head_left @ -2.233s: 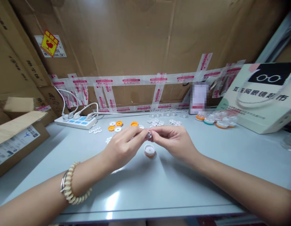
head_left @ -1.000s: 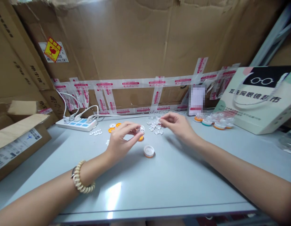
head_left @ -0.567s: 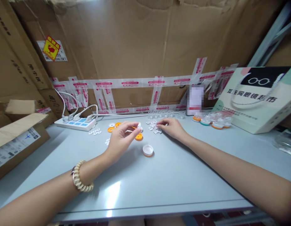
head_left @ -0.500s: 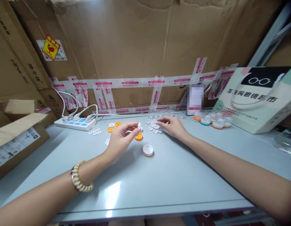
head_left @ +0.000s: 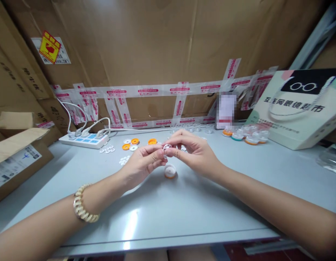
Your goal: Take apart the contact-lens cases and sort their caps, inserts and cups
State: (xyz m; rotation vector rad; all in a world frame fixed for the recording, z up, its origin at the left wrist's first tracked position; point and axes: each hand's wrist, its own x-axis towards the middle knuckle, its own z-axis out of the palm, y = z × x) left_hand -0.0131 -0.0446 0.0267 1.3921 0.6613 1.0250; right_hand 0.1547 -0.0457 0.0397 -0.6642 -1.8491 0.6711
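Note:
My left hand (head_left: 142, 163) and my right hand (head_left: 193, 152) meet above the middle of the grey table (head_left: 184, 210). Their fingertips pinch a small clear and white plastic part (head_left: 166, 148) between them. Just below the hands a white cap with an orange rim (head_left: 170, 171) lies on the table. A pile of small white pieces (head_left: 183, 146) shows partly behind my right hand. Orange and white rings (head_left: 131, 144) lie to the left of the hands. A bead bracelet is on my left wrist.
A white power strip (head_left: 85, 140) with plugs sits at the back left. Finished clear cases with coloured rims (head_left: 245, 136) stand at the back right beside a paper bag (head_left: 298, 108). Cardboard boxes (head_left: 16, 152) crowd the left, and a taped cardboard wall closes the back.
My right hand came back from the pile of white pieces with a piece and joined my left hand, which kept its clear part and lowered a little toward the cap.

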